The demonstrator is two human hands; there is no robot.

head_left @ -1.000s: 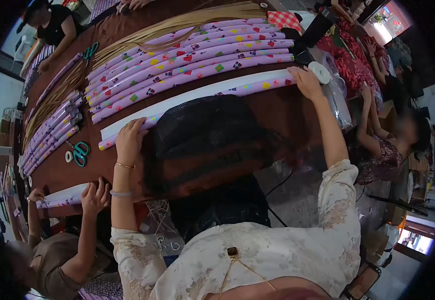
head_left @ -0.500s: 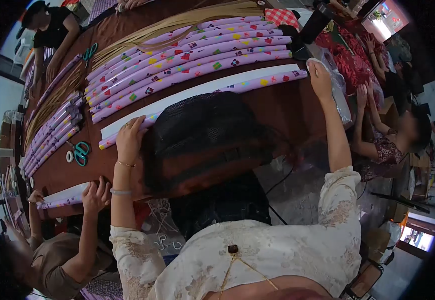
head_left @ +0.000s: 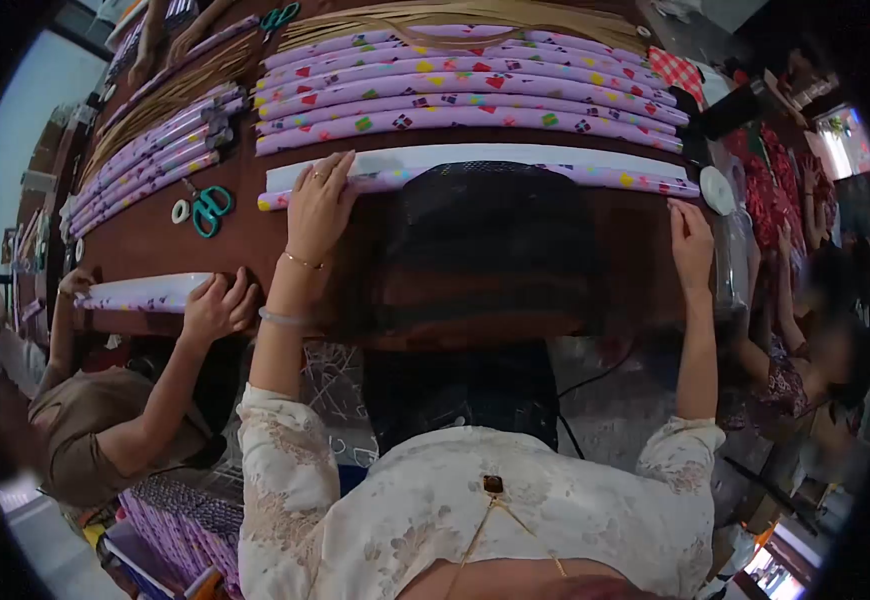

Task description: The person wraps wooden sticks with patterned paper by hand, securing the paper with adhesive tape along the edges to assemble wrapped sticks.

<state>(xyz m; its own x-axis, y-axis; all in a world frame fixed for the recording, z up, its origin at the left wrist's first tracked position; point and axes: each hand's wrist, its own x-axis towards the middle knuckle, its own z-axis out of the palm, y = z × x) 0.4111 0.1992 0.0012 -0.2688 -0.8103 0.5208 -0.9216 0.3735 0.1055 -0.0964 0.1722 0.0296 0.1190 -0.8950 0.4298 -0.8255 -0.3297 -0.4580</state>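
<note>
A lilac patterned roll of wrapping paper (head_left: 635, 180) lies across the brown-covered table, its white edge (head_left: 385, 160) showing along the far side. My left hand (head_left: 320, 205) rests on the left part of this roll with fingers stretched out flat over it. Just below the roll's right end is my right hand (head_left: 691, 240), its fingertips pinched together; whatever may be between them is too small to make out. A white roll of tape (head_left: 717, 190) sits beside that end. A black mesh shape (head_left: 495, 210) hides the roll's middle.
Finished-looking lilac rolls (head_left: 475, 100) lie in a row at the back, with brown paper strips (head_left: 375, 22) behind. Teal scissors (head_left: 212, 211) and a small tape ring (head_left: 181, 212) are to the left. A co-worker's hand (head_left: 217, 305) holds another roll there.
My right hand has moved from the white tape roll to the wrapping paper's right end, its fingers now pinched. My left hand stays on the paper. The view has shifted.
</note>
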